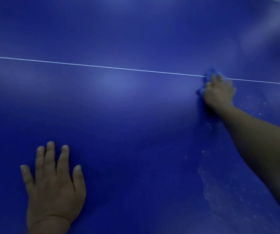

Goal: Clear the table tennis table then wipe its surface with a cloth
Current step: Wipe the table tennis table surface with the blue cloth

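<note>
The right hand (219,92) clutches a bunched blue cloth (207,78) on the white line (102,66); the left hand (53,183) lies flat, fingers spread, on the blue surface (136,132) nearer the person.

1. Table tennis table (119,115) — deep blue matte top filling the view, crossed by a thin white line (102,66) that slopes gently down to the right. Pale wet streaks and white specks (223,186) mark the surface at lower right.
2. Cloth (206,78) — blue, bunched and blurred, lying on the tabletop right at the white line, far right of centre; only its left and upper edges show from under the right hand (220,93) on it.
</note>
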### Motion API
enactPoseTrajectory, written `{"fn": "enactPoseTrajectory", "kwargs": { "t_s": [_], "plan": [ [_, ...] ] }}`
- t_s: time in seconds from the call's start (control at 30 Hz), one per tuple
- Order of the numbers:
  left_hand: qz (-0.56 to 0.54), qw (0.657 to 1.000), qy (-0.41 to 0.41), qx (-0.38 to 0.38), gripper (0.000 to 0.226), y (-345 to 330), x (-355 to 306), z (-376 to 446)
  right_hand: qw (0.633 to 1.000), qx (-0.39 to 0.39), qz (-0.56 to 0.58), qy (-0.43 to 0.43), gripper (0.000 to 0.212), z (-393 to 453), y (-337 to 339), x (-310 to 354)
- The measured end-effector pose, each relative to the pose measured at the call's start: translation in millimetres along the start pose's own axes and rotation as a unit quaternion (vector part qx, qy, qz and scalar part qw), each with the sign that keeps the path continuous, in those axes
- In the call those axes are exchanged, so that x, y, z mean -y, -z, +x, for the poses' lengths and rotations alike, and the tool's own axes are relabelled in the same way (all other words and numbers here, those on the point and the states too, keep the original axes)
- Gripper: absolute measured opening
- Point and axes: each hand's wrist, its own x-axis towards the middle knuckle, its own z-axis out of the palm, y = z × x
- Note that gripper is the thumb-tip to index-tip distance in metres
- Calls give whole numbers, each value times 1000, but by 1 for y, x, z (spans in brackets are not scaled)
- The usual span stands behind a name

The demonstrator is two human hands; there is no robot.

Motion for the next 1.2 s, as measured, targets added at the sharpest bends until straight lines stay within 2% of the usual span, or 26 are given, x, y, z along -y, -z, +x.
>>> {"fn": "enactPoseTrajectory", "kwargs": {
  "t_s": [0.07,0.1,0.13,0.17,0.23,0.3,0.33,0.37,0.43,0.47,0.5,0.53,0.57,0.6,0.63,0.67,0.7,0.77,0.8,0.87,0.9,1.0,1.07,1.1,1.13,1.2],
  "plan": [
    [1,1000,-4,-1,74,0,0,0,990,6,56,-128,51,4,-4,-16],
    [5,1000,-6,-2,74,0,0,0,985,13,73,-158,51,4,-4,-11],
    [10,1000,-8,-3,74,1,0,-1,985,14,83,-151,52,4,-2,0],
    [11,1000,-10,-5,74,0,1,-1,993,14,68,-98,54,1,1,16],
    [7,1000,-13,-8,75,0,2,-3,995,5,47,83,67,-10,13,67],
    [-1,1000,-15,-12,75,-1,3,-3,964,-18,44,263,78,-38,24,121],
    [-2,1000,-16,-14,75,-2,4,-3,931,-16,48,362,71,-60,25,140],
    [-3,1000,-18,-17,74,-3,5,-3,877,-30,53,477,60,-88,22,149],
    [-9,1000,-19,-23,74,-4,5,-3,745,5,42,665,49,-130,9,127],
    [-12,999,-19,-25,74,-5,5,-3,698,24,32,715,49,-132,8,104],
    [-12,999,-21,-25,74,-6,6,-2,691,20,29,722,48,-123,6,82],
    [-12,999,-23,-25,73,-7,7,-2,720,-3,14,693,48,-105,4,62],
    [-11,999,-25,-27,72,-8,8,-2,786,-13,15,618,46,-83,3,47],
    [-11,999,-25,-30,72,-8,9,-2,861,-20,28,507,45,-58,3,34],
    [-11,999,-25,-32,72,-9,9,-2,913,-43,33,405,43,-37,3,23],
    [-10,999,-25,-32,72,-9,9,-3,945,-50,22,322,43,-20,2,14],
    [-10,999,-24,-33,72,-9,7,-2,961,-49,9,274,43,-10,2,8],
    [-14,999,-23,-33,74,-8,6,-2,962,-62,-2,267,41,-13,0,7],
    [-16,999,-24,-33,74,-7,6,-2,949,-85,-8,302,36,-23,-1,9],
    [-17,999,-24,-35,74,-7,7,-3,896,-139,-22,420,31,-63,-3,8],
    [-15,999,-25,-35,73,-7,8,-3,875,-127,-21,466,36,-97,-4,3],
    [-13,999,-25,-32,73,-7,8,-3,828,16,24,559,49,-201,-9,-25],
    [-9,999,-22,-31,73,-7,8,-3,785,51,31,616,48,-207,-9,-37],
    [-7,999,-22,-30,73,-7,7,-3,790,33,29,611,45,-188,-6,-35],
    [-7,999,-21,-30,73,-7,7,-3,814,7,25,581,43,-163,-4,-29],
    [-11,999,-19,-32,74,-7,6,-3,891,-31,34,452,41,-106,-1,-10]
  ]
}}
